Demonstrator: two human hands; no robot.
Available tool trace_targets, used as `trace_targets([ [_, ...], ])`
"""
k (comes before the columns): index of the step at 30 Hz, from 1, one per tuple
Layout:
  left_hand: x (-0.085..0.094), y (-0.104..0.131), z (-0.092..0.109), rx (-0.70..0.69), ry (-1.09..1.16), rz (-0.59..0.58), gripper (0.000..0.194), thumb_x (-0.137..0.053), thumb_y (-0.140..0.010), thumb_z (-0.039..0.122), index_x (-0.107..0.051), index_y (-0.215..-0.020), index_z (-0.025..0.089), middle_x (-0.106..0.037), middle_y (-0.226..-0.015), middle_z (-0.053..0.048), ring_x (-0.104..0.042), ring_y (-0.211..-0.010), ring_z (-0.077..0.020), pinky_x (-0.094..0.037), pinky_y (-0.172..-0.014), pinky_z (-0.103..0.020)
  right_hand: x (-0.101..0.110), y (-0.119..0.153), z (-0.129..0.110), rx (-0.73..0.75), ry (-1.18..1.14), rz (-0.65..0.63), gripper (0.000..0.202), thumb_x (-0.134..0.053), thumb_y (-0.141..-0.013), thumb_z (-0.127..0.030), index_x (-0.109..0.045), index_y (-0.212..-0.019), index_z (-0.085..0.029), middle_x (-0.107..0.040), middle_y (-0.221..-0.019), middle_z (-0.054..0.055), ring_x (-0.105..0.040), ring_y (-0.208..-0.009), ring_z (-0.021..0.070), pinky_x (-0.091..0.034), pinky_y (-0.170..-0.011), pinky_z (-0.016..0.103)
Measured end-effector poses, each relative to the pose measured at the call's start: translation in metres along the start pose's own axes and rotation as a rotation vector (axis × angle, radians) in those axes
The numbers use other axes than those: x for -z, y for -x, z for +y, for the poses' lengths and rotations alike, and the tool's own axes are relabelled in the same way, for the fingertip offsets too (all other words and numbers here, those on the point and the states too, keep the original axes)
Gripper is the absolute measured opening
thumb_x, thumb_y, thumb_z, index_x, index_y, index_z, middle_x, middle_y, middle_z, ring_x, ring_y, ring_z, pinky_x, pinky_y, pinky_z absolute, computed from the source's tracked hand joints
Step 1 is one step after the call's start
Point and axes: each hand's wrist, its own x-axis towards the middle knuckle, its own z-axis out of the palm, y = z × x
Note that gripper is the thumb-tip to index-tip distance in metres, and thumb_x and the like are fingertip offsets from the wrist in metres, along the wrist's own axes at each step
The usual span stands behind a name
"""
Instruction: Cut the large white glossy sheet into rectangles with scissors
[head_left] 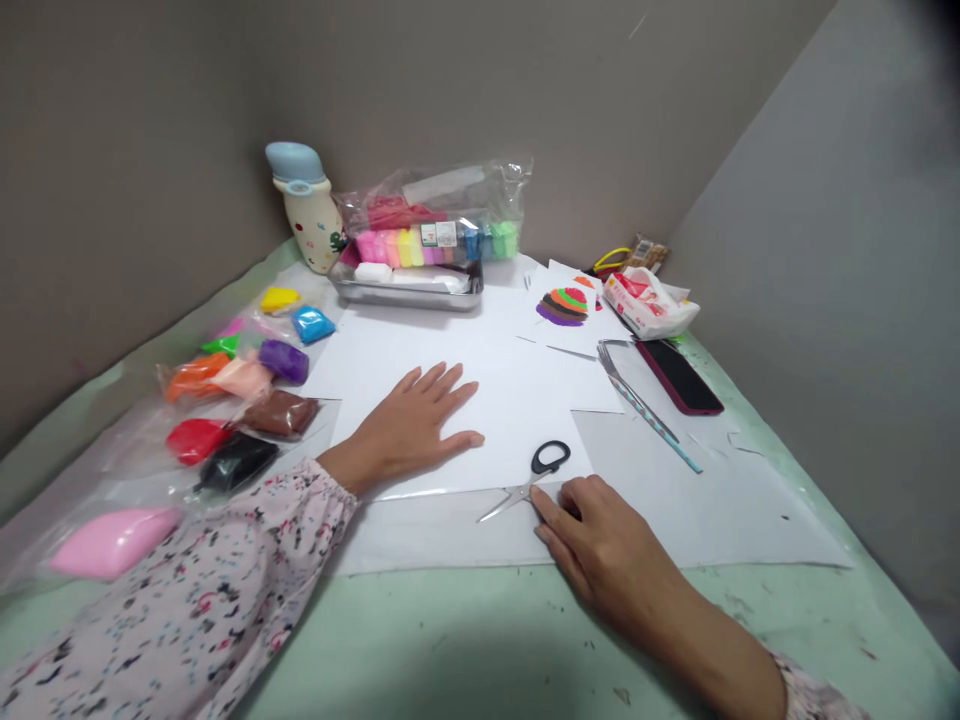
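Observation:
My left hand [409, 430] lies flat on a sheet of white paper [517, 385], its fingers spread and nothing in its grasp. At the lower edge of that sheet, my right hand [600, 535] has its fingers curled at a small pair of scissors [521, 492]. The index fingertip touches the scissors near the pivot. One black handle loop shows above the fingers, while the other side of the handle is mostly hidden by the hand. The slightly parted blades point to the lower left.
Bagged coloured clay [281, 413] lies along the left. Behind stand a bottle [307, 215] and a metal tray [409, 294] under a bag of clay [439, 240]. At right are a coloured drawing [562, 308], tissue pack [651, 305], fork [616, 378] and phone [681, 378].

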Motion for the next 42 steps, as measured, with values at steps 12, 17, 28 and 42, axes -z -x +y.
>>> trace_targets([
  [12,-0.0007,0.0007,0.0007,0.009,-0.001,0.004,0.081,-0.027,-0.092,0.077,-0.035,-0.154,0.026,-0.028,-0.165,-0.008,-0.020,-0.152,-0.0285,-0.014,-0.122,-0.048,-0.0005,0.0031,-0.0026,-0.004,0.019,0.010,0.032,-0.048,-0.099,-0.019,-0.062,-0.126,-0.008,-0.057,-0.088,0.013,-0.049,-0.078,0.0250,-0.046,-0.065,0.038],
  [17,0.0006,0.0004,0.0009,0.002,-0.004,0.008,0.081,-0.027,-0.092,0.077,-0.036,-0.154,0.025,-0.029,-0.165,-0.010,-0.022,-0.152,-0.0290,-0.015,-0.122,-0.048,-0.0016,-0.0025,-0.0047,0.016,0.010,0.008,0.033,-0.047,-0.099,-0.018,-0.062,-0.127,-0.007,-0.057,-0.086,0.013,-0.049,-0.076,0.0247,-0.046,-0.064,0.038],
  [28,0.0003,0.0016,0.0019,0.003,0.011,0.018,0.081,-0.028,-0.092,0.076,-0.037,-0.154,0.023,-0.029,-0.164,-0.011,-0.021,-0.152,-0.0291,-0.014,-0.122,-0.048,-0.0005,0.0011,-0.0058,0.012,0.031,-0.008,0.033,-0.047,-0.099,-0.020,-0.061,-0.127,-0.008,-0.057,-0.088,0.012,-0.050,-0.078,0.0244,-0.046,-0.066,0.037],
  [42,0.0012,0.0022,0.0025,0.009,0.015,0.012,0.080,-0.027,-0.093,0.076,-0.036,-0.154,0.024,-0.029,-0.165,-0.010,-0.020,-0.152,-0.0280,-0.012,-0.122,-0.047,-0.0016,-0.0021,-0.0081,0.027,0.055,-0.001,0.032,-0.047,-0.100,-0.019,-0.062,-0.126,-0.008,-0.057,-0.088,0.013,-0.049,-0.079,0.0244,-0.045,-0.068,0.037],
])
